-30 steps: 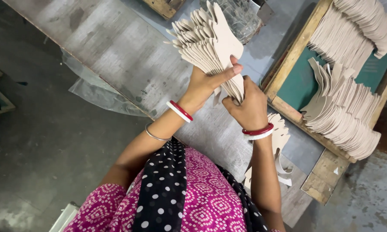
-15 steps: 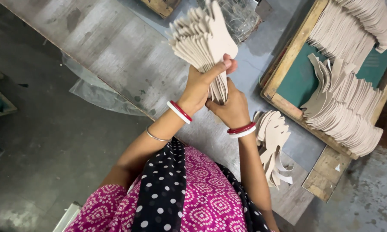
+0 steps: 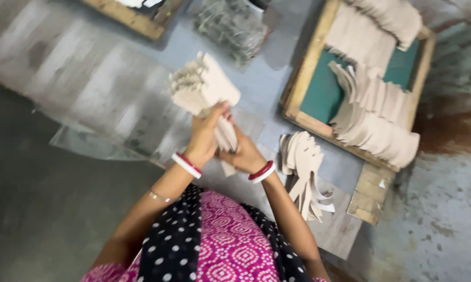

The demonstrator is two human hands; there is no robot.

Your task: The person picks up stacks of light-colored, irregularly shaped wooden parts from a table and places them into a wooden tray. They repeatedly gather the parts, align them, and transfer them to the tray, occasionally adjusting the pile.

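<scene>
Grey worktop fills upper frame. Both hands mid-frame clamp cutout stack: left hand grips its lower end, right hand closed just beneath. Stack fans up-left. Loose cutouts right; wooden tray upper right.

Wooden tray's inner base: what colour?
Teal green, seen between the card stacks in the wooden tray; the head view shows it.

Single head cam, looking steeply down past the wearer's chest at the floor. Close range: left hand and right hand mid-frame, wooden tray upper right. Image motion-blurred.
</scene>
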